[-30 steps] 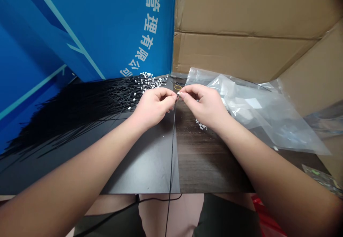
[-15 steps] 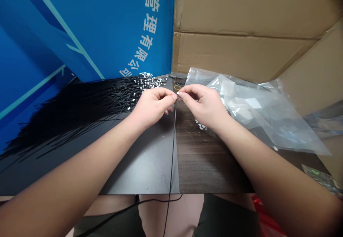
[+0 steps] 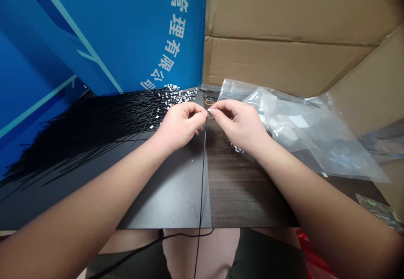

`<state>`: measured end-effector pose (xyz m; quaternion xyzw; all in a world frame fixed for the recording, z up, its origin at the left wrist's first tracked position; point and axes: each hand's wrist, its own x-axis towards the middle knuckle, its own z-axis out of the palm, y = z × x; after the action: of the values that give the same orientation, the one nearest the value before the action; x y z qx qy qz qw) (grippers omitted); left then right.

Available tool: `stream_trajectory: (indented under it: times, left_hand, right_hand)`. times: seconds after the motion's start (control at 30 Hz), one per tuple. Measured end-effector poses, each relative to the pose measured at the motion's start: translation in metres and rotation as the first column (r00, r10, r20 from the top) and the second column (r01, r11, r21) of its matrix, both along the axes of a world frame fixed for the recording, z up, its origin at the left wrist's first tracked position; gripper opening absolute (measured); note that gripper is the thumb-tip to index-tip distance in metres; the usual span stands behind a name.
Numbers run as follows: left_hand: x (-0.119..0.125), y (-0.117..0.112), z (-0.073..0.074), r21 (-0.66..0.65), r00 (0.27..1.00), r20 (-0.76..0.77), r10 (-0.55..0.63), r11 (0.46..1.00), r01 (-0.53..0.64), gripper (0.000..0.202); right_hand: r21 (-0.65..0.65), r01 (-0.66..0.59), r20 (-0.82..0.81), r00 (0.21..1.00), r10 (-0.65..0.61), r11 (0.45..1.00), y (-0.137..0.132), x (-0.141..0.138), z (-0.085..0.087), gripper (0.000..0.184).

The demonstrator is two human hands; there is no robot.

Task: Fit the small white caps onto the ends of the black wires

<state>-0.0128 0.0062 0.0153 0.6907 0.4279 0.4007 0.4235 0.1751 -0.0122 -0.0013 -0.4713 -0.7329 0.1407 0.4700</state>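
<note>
My left hand (image 3: 181,125) is closed in a pinch at the end of a thin black wire (image 3: 202,174). The wire drops from the fingertips across the table and over its front edge. Fingertip to fingertip with it, my right hand (image 3: 241,123) pinches too. A tiny whitish spot shows at its tips; whether that is a connector or a nail I cannot tell. Left of the hands lies a big bundle of black wires (image 3: 94,117), many ending in small white connectors (image 3: 176,96). A few loose white pieces (image 3: 236,147) lie below my right hand.
A clear plastic bag (image 3: 325,144) spreads over the right side of the table. A yellow ring (image 3: 208,102) lies behind the hands. A blue panel (image 3: 126,26) and cardboard (image 3: 284,14) stand at the back. Another small clear bag (image 3: 378,209) sits at the right edge.
Both hands keep almost the same place, fingertips together. The hanging wire has shifted very slightly.
</note>
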Motion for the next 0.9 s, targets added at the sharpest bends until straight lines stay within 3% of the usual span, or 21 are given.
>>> stream_trajectory:
  times: [0.2, 0.43, 0.9]
  left_hand:
    - [-0.0001, -0.0002, -0.0008, 0.026, 1.000, -0.024, -0.003, 1.000, 0.004, 0.011]
    - [0.0009, -0.0015, -0.0003, 0.058, 0.999, -0.034, 0.019, 0.998, -0.017, 0.015]
    - [0.0003, -0.0030, 0.0036, 0.050, 0.999, -0.016, 0.051, 0.997, -0.050, 0.011]
  right_hand:
    - [-0.007, 0.009, 0.019, 1.000, -0.009, 1.000, 0.0001, -0.0015, -0.0019, 0.014]
    - [0.109, 0.023, 0.142, 0.989, -0.038, 0.994, -0.0010, -0.0027, -0.0033, 0.014]
    - [0.214, 0.060, 0.278, 0.953, -0.120, 0.975, 0.0004, -0.0060, -0.0092, 0.020]
